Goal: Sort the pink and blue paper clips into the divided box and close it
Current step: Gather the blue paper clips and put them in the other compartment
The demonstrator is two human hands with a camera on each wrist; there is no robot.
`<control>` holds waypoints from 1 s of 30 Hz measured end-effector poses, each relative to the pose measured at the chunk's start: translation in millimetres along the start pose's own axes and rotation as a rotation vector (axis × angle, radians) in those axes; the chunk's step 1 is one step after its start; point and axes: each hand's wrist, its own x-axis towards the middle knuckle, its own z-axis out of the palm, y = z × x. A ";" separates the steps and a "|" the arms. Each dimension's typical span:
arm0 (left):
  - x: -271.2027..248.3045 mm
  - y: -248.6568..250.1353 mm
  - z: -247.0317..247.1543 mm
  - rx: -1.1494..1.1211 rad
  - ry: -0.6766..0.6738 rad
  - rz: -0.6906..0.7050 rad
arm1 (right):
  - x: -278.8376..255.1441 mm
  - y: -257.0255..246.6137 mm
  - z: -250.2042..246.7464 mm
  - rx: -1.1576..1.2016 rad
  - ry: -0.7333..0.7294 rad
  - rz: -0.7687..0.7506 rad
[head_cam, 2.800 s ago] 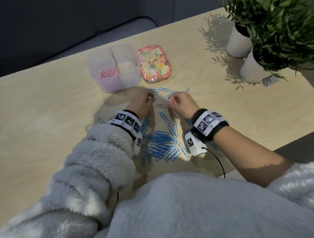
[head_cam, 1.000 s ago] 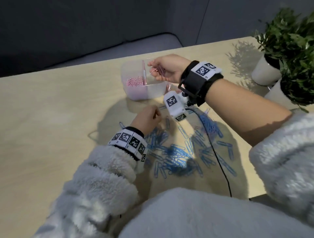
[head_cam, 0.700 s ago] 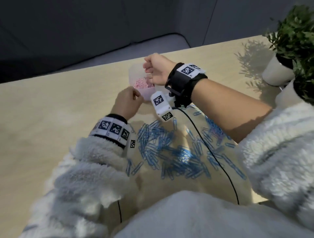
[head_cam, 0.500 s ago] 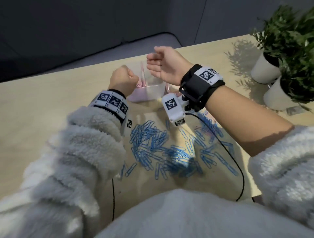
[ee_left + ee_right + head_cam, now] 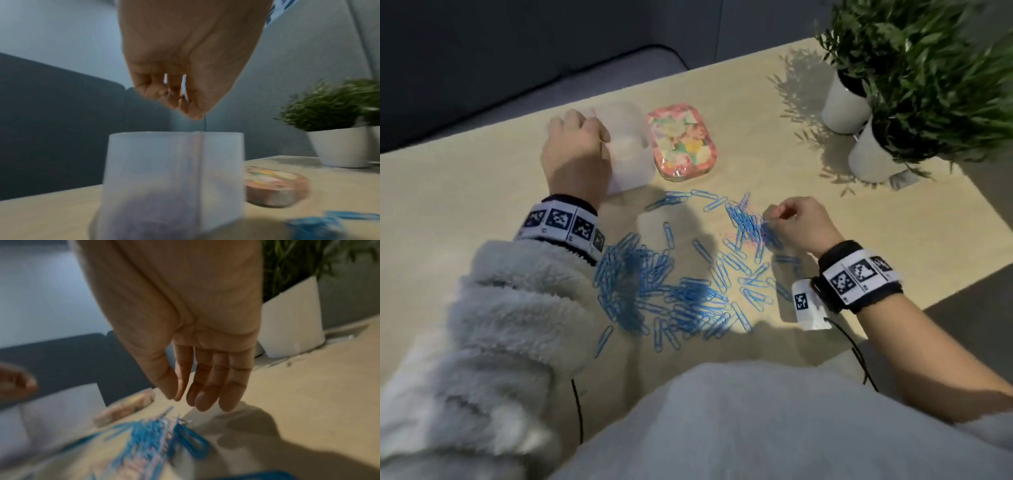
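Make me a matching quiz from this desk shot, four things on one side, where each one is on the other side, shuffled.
Things:
1. left hand
2. right hand
3. floral lid
4. blue paper clips

Places:
A. lying flat on the table, just right of the divided box
B. spread loose over the table in front of the person
C. above the divided box's left side
D. low over the right edge of the clip pile

Pairs: 1-C, 2-D, 3-A, 4-B
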 end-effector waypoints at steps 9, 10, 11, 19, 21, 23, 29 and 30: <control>-105.7 88.1 60.9 -0.119 -0.604 0.702 | -7.3 11.8 24.4 -0.177 0.056 0.042; -111.4 91.6 65.8 -0.086 -0.603 0.734 | -5.7 12.0 24.2 -0.146 0.048 0.056; -114.7 93.7 67.0 -0.069 -0.593 0.761 | -3.8 12.4 22.9 -0.084 0.023 0.077; -111.6 76.6 59.8 -0.113 -0.552 0.664 | -9.8 27.9 -15.9 0.591 -0.107 0.275; -106.6 78.9 57.1 -0.163 -0.561 0.534 | -8.7 34.5 -23.4 0.701 -0.118 0.289; -102.2 86.0 57.2 -0.193 -0.536 0.411 | -9.1 37.9 -25.8 0.731 -0.174 0.304; -101.9 101.1 66.3 -0.166 -0.620 0.295 | -12.9 39.0 -18.1 0.755 -0.206 0.321; -102.6 99.1 66.3 -0.174 -0.639 0.258 | -12.6 40.1 -19.2 0.757 -0.194 0.316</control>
